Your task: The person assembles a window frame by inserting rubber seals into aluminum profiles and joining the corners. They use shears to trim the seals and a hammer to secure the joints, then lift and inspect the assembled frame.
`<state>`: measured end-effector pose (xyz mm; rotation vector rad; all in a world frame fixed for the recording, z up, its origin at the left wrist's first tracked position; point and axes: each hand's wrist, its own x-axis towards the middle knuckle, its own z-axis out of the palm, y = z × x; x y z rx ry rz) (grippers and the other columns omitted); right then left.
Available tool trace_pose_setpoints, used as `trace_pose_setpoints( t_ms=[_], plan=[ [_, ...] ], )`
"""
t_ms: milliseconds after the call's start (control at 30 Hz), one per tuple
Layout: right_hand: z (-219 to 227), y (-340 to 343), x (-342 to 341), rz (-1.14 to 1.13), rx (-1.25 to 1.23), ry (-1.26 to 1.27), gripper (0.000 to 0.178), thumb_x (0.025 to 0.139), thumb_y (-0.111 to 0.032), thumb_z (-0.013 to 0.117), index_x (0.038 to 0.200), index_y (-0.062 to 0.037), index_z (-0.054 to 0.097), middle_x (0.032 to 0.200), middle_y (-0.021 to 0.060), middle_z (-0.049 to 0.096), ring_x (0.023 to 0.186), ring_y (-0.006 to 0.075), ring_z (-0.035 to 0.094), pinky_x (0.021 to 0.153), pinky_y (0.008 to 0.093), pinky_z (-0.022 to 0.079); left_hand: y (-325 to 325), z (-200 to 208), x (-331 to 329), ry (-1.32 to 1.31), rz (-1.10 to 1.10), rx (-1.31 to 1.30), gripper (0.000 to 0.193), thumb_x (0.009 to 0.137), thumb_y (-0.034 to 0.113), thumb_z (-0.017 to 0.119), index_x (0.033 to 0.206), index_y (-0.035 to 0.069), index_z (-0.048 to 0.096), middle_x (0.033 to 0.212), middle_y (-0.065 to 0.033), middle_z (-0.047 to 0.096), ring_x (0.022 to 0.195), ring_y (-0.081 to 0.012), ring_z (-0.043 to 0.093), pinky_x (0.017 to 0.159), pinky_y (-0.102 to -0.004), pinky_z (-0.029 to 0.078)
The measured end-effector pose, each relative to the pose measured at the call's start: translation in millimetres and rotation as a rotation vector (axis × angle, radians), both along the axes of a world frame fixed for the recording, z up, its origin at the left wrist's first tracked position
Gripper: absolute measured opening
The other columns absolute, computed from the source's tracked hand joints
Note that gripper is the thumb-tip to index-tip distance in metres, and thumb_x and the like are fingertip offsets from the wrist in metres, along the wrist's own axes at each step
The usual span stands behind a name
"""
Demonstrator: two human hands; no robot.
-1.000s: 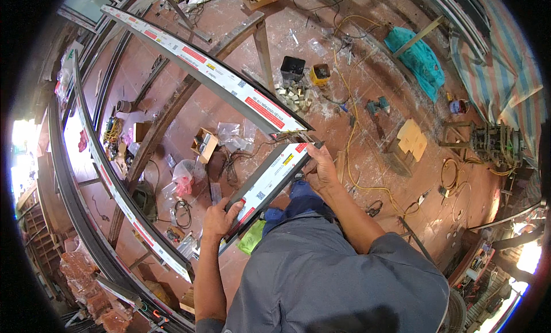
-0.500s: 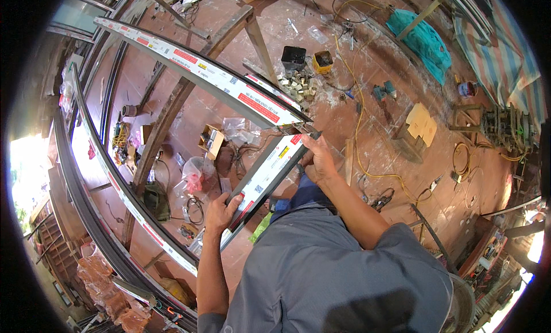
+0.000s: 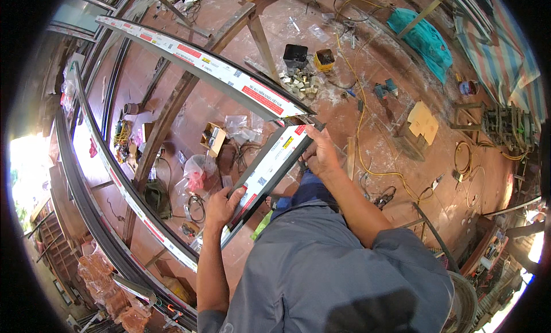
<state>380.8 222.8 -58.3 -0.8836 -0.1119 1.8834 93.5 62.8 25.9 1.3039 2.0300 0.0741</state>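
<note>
Long frame profile, white-filmed with red labels, is seen slanting across the upper left. A second long profile is seen at left, apart from the work. A wooden beam is crossed by the first. Short frame profile, likewise filmed, is held just in front of the body, its far end placed at the first profile's near end, at an angle to it. Its nearer part is gripped by the left hand, thumb on the filmed face; its far end is clasped by the right hand. Hands are apart. A narrow gap is visible between the angled ends; contact beneath cannot be told. Step in hand, as judged: corner fitting. Edge alignment and even pressure are judged to be called for next.
</note>
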Motion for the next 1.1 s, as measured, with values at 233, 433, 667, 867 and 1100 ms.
trace_pose_setpoints(
  t_ms=[233,433,667,867,1100],
  plan=[
    [9,2,-4,-0.003,-0.001,0.031,0.035,0.097,-0.010,0.076,0.126,-0.0083,0.058,0.110,0.0064,0.074,0.096,0.0190,0.074,0.085,0.0361,0.063,6,8,-4,-0.045,0.010,0.019,0.069,0.098,0.069,0.060,0.098,0.001,0.074,0.082,-0.0287,0.070,0.084,-0.0500,0.069,0.075,-0.0526,0.052],
    [12,4,-13,-0.054,0.011,-0.081,0.029,0.099,-0.022,0.075,0.122,-0.0140,0.060,0.097,0.0044,0.074,0.072,0.0169,0.073,0.045,0.0307,0.052,5,1,-4,-0.092,0.038,0.041,0.068,0.098,0.067,0.062,0.100,0.000,0.074,0.079,-0.0283,0.068,0.079,-0.0470,0.069,0.074,-0.0510,0.052],
    [11,6,-5,-0.027,-0.035,-0.045,0.043,0.093,-0.010,0.079,0.129,-0.0066,0.057,0.111,0.0086,0.073,0.100,0.0209,0.074,0.088,0.0389,0.062,-14,-23,7,-0.157,0.074,0.078,0.069,0.098,0.067,0.063,0.102,-0.001,0.074,0.078,-0.0269,0.068,0.078,-0.0418,0.070,0.074,-0.0489,0.053],
    [9,7,-3,-0.011,-0.038,-0.021,0.041,0.093,-0.010,0.078,0.128,-0.0069,0.056,0.110,0.0080,0.073,0.097,0.0202,0.074,0.086,0.0375,0.063,-7,-17,9,-0.149,0.089,0.029,0.069,0.099,0.067,0.060,0.108,0.001,0.076,0.082,-0.0228,0.071,0.081,-0.0358,0.072,0.076,-0.0453,0.054],
    [13,7,-11,-0.072,-0.043,0.006,0.044,0.095,-0.011,0.077,0.131,-0.0083,0.053,0.112,0.0075,0.071,0.098,0.0204,0.074,0.085,0.0377,0.064,4,-6,1,-0.158,0.078,-0.035,0.071,0.100,0.068,0.057,0.113,0.001,0.075,0.086,-0.0200,0.073,0.086,-0.0316,0.072,0.081,-0.0441,0.054]
  ],
)
